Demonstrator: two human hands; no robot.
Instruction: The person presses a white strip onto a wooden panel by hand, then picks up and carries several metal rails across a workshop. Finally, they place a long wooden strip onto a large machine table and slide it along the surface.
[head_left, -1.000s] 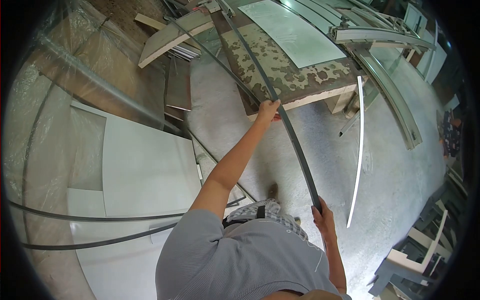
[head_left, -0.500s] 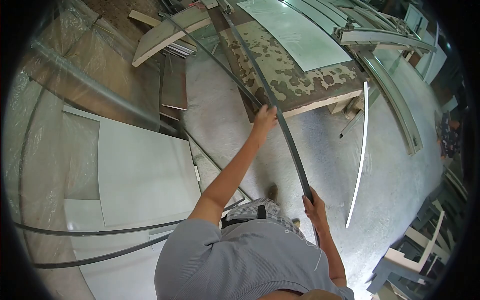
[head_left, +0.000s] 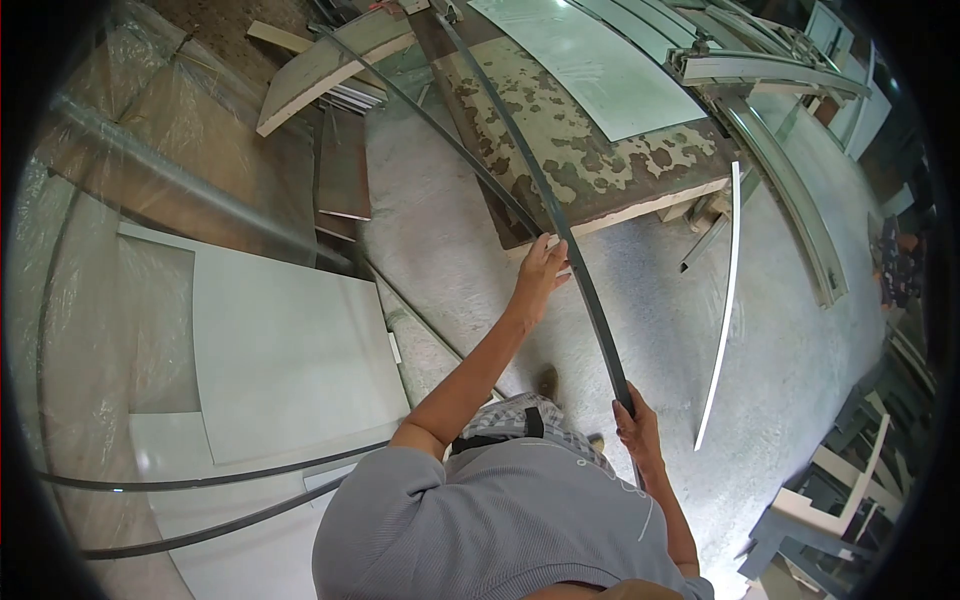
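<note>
A long dark grey metal strip (head_left: 597,310) runs from the workbench down past my right side. Partway along it, my right hand (head_left: 640,432) is wrapped round the strip near my hip. My left hand (head_left: 543,275) is higher up, its fingers partly bent against the near end of a second dark strip (head_left: 440,130) and beside the first one. That second strip slants across the bench's left corner. The exact hold of the left fingertips is partly hidden.
The worn workbench (head_left: 610,185) bears a pale sheet (head_left: 600,70). A white strip (head_left: 722,300) stands out to the right, near metal rails (head_left: 790,200). Pale panels (head_left: 295,360) and two dark curved strips (head_left: 220,477) lie left. Frame parts (head_left: 830,505) are at lower right.
My left hand has come down toward my body, its fingers looser than before. The second strip's near end shows lower beside it. My right hand keeps its hold; the view shifts slightly.
</note>
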